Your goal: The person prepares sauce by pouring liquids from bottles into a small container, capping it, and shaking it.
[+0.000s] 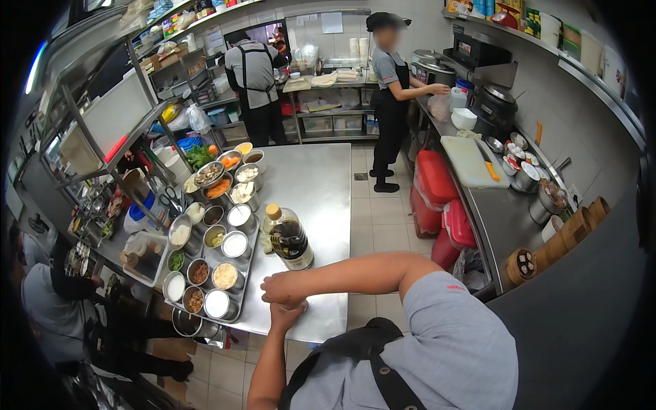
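Note:
My right hand (279, 288) is closed like a fist, above the near part of the steel table (328, 205). Just below it, and seemingly against it, my left hand (287, 314) is closed too. A small pale, reddish bit shows at the left hand's edge; what either hand grips is hidden. Close beyond them stands a large clear bottle (290, 239) of dark liquid with a tan cap. To the left, a metal tray (244, 290) bears several steel cups, among them a cup of white contents (217, 303), one of shredded pale yellow food (224, 275) and one of chopped brown pieces (194, 299).
Farther up the table are bowls of orange pieces (219, 188) and leafy greens (198, 157). One person (391, 89) stands by the right counter, another (254, 82) at the back, a third (61, 314) at lower left. Red bins (432, 184) stand under the counter, which holds a cutting board (471, 160).

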Available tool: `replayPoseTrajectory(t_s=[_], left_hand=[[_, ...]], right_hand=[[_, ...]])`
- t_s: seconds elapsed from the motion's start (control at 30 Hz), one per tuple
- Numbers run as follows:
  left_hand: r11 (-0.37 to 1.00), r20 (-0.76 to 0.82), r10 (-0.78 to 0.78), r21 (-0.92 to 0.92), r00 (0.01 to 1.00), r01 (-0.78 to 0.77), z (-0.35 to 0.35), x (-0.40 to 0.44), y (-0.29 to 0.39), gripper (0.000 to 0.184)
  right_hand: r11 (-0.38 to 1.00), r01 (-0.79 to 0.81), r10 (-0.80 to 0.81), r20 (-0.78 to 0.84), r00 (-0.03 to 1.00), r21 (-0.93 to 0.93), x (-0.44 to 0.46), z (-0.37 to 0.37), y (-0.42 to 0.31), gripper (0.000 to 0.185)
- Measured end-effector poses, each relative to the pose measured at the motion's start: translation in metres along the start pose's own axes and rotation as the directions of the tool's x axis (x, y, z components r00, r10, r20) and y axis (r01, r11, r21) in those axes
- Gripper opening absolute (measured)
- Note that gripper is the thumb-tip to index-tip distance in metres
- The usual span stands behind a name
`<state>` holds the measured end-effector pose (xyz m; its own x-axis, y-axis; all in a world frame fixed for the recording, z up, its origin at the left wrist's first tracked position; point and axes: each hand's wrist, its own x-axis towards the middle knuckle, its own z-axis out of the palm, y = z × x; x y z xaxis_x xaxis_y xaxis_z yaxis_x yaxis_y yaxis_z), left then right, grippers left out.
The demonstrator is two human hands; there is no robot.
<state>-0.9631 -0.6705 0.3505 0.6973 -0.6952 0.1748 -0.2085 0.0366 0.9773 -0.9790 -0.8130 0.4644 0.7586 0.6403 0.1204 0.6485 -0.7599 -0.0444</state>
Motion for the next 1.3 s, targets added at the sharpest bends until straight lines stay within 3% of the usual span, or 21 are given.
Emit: replayPoseTrajectory(t_s=[0.1, 0.2, 0.3, 0.4, 0.47, 0.5, 0.57, 0.6, 0.7, 0.77, 0.8, 0.87, 0.9, 0.97, 1.0, 1.07, 1.17, 1.2, 1.3], left_hand=[[0.999, -0.008, -0.011, 0.032, 1.0, 0.011, -0.004, 0.0, -0.014, 0.042], [0.999, 0.052, -0.054, 0.011, 0.997, 0.053, -0.003, 0.001, -0.016, 0.043], [0.994, 0.064, -0.102, 0.055, 0.993, 0.098, -0.002, -0.001, 0.017, 0.042], [0.998, 0.07, -0.049, 0.046, 0.996, 0.046, -0.004, 0.0, 0.018, 0.041], [0.991, 0.074, 0.051, 0.119, 0.996, -0.06, -0.005, 0.002, 0.014, 0.041], [0.984, 0.068, 0.006, 0.179, 0.998, -0.018, -0.004, 0.001, 0.013, 0.041], [0.954, 0.05, -0.083, 0.293, 0.995, 0.065, -0.001, -0.002, 0.02, 0.041], [0.975, 0.063, -0.091, 0.21, 0.994, 0.076, -0.001, -0.002, 0.016, 0.041], [0.996, 0.075, -0.092, 0.012, 0.993, 0.092, -0.004, 0.001, -0.001, 0.041], [0.996, 0.054, -0.074, -0.051, 0.996, 0.077, -0.003, 0.001, -0.005, 0.04], [0.996, 0.051, -0.067, 0.055, 0.996, 0.064, -0.003, 0.001, -0.007, 0.041], [0.963, 0.049, -0.052, 0.266, 0.997, 0.037, -0.004, 0.0, -0.008, 0.042], [0.981, 0.044, -0.052, 0.188, 0.998, 0.043, -0.003, 0.0, -0.008, 0.042], [0.998, 0.036, -0.05, 0.033, 0.998, 0.049, -0.002, 0.001, 0.001, 0.044], [0.994, 0.03, -0.038, 0.106, 0.999, 0.035, -0.004, -0.002, 0.006, 0.044], [0.971, 0.02, 0.004, 0.241, 1.0, -0.008, -0.002, -0.001, 0.028, 0.045], [0.986, 0.063, 0.053, 0.152, 0.997, -0.062, -0.005, 0.003, -0.007, 0.046], [1.0, 0.047, -0.018, -0.015, 0.999, 0.019, 0.0, -0.002, 0.02, 0.044], [0.998, 0.052, 0.022, 0.059, 0.998, -0.025, -0.001, 0.002, 0.016, 0.049]], right_hand=[[0.988, -0.077, 0.073, 0.033, 0.997, 0.136, -0.008, -0.027, -0.009, 0.04], [0.866, -0.495, 0.474, 0.191, 0.859, 0.076, -0.003, -0.054, -0.026, 0.042], [0.873, -0.487, 0.459, 0.352, 0.816, -0.009, 0.006, -0.047, -0.027, 0.051], [0.965, -0.249, 0.262, 0.238, 0.935, -0.082, 0.009, -0.024, -0.015, 0.051], [0.977, -0.21, 0.21, 0.008, 0.978, 0.047, 0.0, -0.034, -0.02, 0.045], [0.978, -0.179, 0.19, -0.11, 0.976, 0.106, -0.003, -0.041, -0.023, 0.042], [0.881, -0.466, 0.439, 0.23, 0.869, 0.08, 0.004, -0.068, -0.036, 0.046], [0.807, -0.59, 0.535, 0.387, 0.751, 0.031, 0.008, -0.075, -0.04, 0.048], [0.879, -0.475, 0.444, 0.449, 0.775, -0.049, 0.013, -0.05, -0.028, 0.056], [0.946, -0.324, 0.323, 0.221, 0.92, -0.036, 0.009, -0.027, -0.017, 0.053], [0.968, -0.246, 0.249, 0.102, 0.963, -0.042, 0.007, -0.016, -0.013, 0.052], [0.939, -0.343, 0.342, -0.103, 0.934, 0.011, 0.0, -0.034, -0.027, 0.039], [0.921, -0.386, 0.387, -0.202, 0.9, 0.044, -0.002, -0.043, -0.034, 0.034], [0.857, -0.511, 0.505, 0.094, 0.858, 0.061, 0.001, -0.052, -0.037, 0.027], [0.82, -0.571, 0.545, 0.238, 0.804, 0.053, 0.004, -0.054, -0.036, 0.024], [0.862, -0.503, 0.483, 0.2, 0.853, 0.061, 0.009, -0.048, -0.039, 0.022], [0.904, -0.423, 0.408, 0.164, 0.898, 0.066, 0.004, -0.054, -0.03, 0.02], [0.915, -0.399, 0.38, 0.208, 0.901, 0.058, 0.003, -0.058, -0.03, 0.025], [0.928, -0.371, 0.349, 0.267, 0.899, 0.038, 0.006, -0.051, -0.025, 0.035]])
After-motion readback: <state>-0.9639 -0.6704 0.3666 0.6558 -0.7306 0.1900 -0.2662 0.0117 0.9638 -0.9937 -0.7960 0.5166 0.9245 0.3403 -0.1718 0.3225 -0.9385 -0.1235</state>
